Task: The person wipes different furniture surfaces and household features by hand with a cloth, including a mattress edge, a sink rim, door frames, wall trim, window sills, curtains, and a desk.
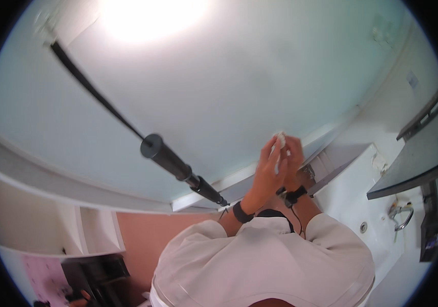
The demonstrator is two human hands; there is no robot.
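My left hand (pixel 269 169) and my right hand (pixel 294 157) are raised together in front of me, near the middle right of the view. A small crumpled white thing (pixel 281 137), perhaps tissue or cloth, is held between their fingertips. Paler material also shows lower down between the palms; whether it is the same piece, I cannot tell. The fingers partly hide it. Black bands circle both wrists, and a small device with a thin cable sits at the right one. Behind the hands spreads a large, smooth pale panel (pixel 223 96).
A black telescopic pole (pixel 169 159) with a cable slants across the left of the panel. At right are a white washbasin (pixel 347 203), a chrome faucet (pixel 402 217) and a dark-edged glass shelf or panel (pixel 410 161). White shelving (pixel 98 230) stands at lower left.
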